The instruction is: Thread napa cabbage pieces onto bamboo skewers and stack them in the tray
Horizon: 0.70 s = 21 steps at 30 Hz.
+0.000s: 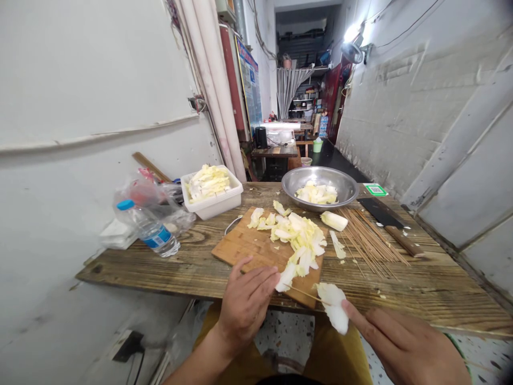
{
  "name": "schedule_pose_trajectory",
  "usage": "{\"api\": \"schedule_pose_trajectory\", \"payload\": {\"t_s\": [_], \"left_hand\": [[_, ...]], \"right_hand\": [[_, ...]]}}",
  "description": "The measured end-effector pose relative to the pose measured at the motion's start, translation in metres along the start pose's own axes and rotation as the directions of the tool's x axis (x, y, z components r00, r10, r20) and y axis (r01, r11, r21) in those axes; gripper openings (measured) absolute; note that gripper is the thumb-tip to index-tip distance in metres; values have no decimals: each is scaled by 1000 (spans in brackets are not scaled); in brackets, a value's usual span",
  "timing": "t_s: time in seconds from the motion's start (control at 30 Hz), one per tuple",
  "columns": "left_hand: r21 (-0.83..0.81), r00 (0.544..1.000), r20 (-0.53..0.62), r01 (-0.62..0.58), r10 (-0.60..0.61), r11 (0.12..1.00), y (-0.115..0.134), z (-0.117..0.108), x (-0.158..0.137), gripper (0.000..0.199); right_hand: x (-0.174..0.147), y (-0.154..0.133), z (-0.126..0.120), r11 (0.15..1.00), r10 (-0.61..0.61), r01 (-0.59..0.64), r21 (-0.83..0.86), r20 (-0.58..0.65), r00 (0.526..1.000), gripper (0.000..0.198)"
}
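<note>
Skewer of thin tan wood [306,293], bottom centre, between near-flat left hand [246,297] and half-curled right hand [404,339] touching white cabbage leaves [333,310], hold unclear.

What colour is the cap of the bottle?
The cap is bright blue; head view shows it best.

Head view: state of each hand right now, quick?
Left hand: fingers at a leaf; can't tell if gripping.
Right hand: fingers closed, holding another leaf.

Two hands [246,291], one cleaver [380,212]
</note>
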<state>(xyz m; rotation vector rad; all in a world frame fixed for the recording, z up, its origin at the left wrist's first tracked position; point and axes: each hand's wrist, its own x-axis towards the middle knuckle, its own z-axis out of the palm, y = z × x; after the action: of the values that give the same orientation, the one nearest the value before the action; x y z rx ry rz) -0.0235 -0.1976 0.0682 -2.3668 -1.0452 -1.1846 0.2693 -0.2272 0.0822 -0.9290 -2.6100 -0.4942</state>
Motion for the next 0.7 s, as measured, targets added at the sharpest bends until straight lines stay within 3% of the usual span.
{"api": "schedule_pose_trajectory", "payload": {"t_s": [0.7], "left_hand": [[-56,1000,-2,10,-10,998,7,5,2,28]], "right_hand": [[8,-3,-6,1000,-9,9,-12,1,1000,50]]}}
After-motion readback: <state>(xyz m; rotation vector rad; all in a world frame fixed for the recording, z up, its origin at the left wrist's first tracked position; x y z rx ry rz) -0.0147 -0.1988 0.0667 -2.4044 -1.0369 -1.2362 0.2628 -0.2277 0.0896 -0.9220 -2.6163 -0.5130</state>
